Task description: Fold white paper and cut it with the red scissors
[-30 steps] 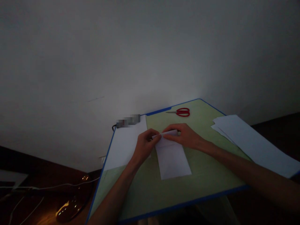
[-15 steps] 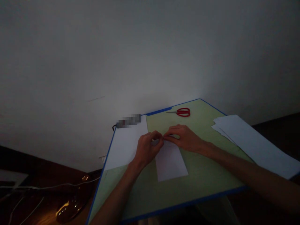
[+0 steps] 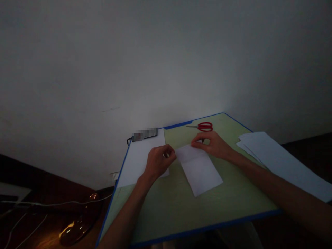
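A narrow white sheet of paper lies on the green table, with a folded band across its far end. My left hand pinches the far left corner of that sheet, fingers curled. My right hand pinches the far right corner, thumb and fingers pressed together. The two hands are apart, one at each end of the fold.
Red-handled scissors lie at the table's far edge. A white sheet lies at the left, and a stack of white paper overhangs the right side. A dark device sits at the far left corner. Cables and a shiny object are on the floor.
My hands, which met at the middle of the fold, have slid apart to its two ends. The sheet has turned slightly and shifted to the right.
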A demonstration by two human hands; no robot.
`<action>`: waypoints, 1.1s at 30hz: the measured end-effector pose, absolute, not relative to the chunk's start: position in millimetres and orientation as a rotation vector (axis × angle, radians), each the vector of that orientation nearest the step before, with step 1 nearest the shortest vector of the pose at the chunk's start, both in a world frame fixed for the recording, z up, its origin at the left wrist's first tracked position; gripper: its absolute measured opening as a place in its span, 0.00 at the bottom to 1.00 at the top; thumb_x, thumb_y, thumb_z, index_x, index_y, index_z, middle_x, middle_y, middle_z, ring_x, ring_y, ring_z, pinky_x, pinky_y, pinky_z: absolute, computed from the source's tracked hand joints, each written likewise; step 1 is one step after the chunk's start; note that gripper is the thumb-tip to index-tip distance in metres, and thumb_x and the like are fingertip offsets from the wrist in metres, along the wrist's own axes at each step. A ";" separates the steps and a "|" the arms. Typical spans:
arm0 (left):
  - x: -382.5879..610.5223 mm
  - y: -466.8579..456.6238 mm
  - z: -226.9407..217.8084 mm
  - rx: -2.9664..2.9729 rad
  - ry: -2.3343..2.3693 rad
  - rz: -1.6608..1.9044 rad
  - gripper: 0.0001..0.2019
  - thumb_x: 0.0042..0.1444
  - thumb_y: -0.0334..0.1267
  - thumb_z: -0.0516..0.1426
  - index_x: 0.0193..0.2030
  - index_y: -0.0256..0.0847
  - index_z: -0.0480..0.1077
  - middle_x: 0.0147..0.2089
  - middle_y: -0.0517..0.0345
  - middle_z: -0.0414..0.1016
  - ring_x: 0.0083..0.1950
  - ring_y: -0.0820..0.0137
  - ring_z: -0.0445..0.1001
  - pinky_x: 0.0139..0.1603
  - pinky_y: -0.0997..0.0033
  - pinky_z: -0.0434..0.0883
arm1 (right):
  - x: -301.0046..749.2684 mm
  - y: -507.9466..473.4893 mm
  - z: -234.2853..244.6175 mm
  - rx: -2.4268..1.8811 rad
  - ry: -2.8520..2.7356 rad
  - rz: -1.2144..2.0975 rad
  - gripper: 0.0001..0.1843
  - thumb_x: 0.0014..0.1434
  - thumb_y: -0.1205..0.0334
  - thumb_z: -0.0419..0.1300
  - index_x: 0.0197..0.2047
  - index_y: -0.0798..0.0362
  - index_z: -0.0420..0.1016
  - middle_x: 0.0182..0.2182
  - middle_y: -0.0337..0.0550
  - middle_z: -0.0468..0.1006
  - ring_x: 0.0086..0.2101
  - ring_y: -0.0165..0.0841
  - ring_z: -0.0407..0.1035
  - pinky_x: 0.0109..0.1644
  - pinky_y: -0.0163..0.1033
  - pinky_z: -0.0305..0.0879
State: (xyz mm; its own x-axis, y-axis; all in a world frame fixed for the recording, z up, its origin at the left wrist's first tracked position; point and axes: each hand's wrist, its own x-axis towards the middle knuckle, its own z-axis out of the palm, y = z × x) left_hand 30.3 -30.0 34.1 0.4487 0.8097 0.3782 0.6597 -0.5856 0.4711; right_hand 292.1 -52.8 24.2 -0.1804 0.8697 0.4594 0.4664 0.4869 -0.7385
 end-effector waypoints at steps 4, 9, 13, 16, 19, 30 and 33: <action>24.3 -21.7 34.9 2.194 1.278 1.019 0.04 0.54 0.34 0.60 0.28 0.41 0.75 0.26 0.58 0.79 0.27 0.70 0.74 0.32 0.71 0.67 | 302.6 -47.9 27.3 -1.135 -1.557 0.578 0.13 0.57 0.50 0.68 0.33 0.51 0.83 0.32 0.44 0.84 0.30 0.36 0.73 0.34 0.41 0.67; 41.7 -31.1 31.0 1.729 1.013 1.020 0.15 0.57 0.49 0.64 0.43 0.39 0.76 0.37 0.53 0.83 0.33 0.67 0.79 0.31 0.71 0.73 | 293.2 -49.0 23.1 -1.095 -1.510 0.733 0.14 0.57 0.48 0.68 0.36 0.51 0.84 0.33 0.43 0.84 0.31 0.35 0.73 0.34 0.40 0.67; 53.3 -39.4 22.0 1.541 0.917 0.984 0.16 0.51 0.48 0.69 0.39 0.38 0.76 0.38 0.53 0.83 0.39 0.65 0.81 0.40 0.67 0.76 | 286.7 -49.1 16.3 -1.108 -1.573 0.743 0.15 0.60 0.48 0.67 0.40 0.51 0.83 0.35 0.43 0.83 0.31 0.34 0.73 0.33 0.40 0.69; 53.8 -38.6 16.5 1.471 0.955 1.026 0.17 0.48 0.49 0.71 0.36 0.38 0.77 0.37 0.52 0.83 0.39 0.64 0.81 0.42 0.65 0.76 | 286.8 -49.4 12.3 -1.091 -1.595 0.702 0.20 0.61 0.50 0.66 0.53 0.48 0.80 0.42 0.45 0.82 0.34 0.35 0.74 0.35 0.40 0.71; 51.8 -35.8 13.9 1.442 0.981 1.051 0.19 0.48 0.50 0.71 0.38 0.38 0.78 0.37 0.51 0.83 0.39 0.63 0.81 0.42 0.65 0.76 | 287.4 -52.1 10.5 -1.038 -1.726 0.572 0.27 0.59 0.52 0.69 0.61 0.44 0.74 0.55 0.49 0.77 0.46 0.40 0.74 0.44 0.44 0.74; 54.9 -37.3 14.3 1.442 0.951 1.092 0.18 0.52 0.48 0.68 0.43 0.38 0.75 0.38 0.51 0.83 0.39 0.63 0.82 0.40 0.67 0.75 | 285.7 -55.7 8.8 -0.994 -1.972 0.398 0.28 0.61 0.56 0.68 0.64 0.45 0.72 0.54 0.51 0.74 0.54 0.44 0.71 0.56 0.52 0.72; 57.5 -41.2 17.8 1.366 0.907 1.052 0.26 0.51 0.48 0.70 0.52 0.39 0.72 0.42 0.50 0.84 0.41 0.62 0.82 0.42 0.66 0.76 | 286.9 -55.6 10.7 -1.007 -1.950 0.416 0.28 0.62 0.56 0.67 0.64 0.46 0.72 0.55 0.51 0.74 0.54 0.44 0.71 0.54 0.51 0.73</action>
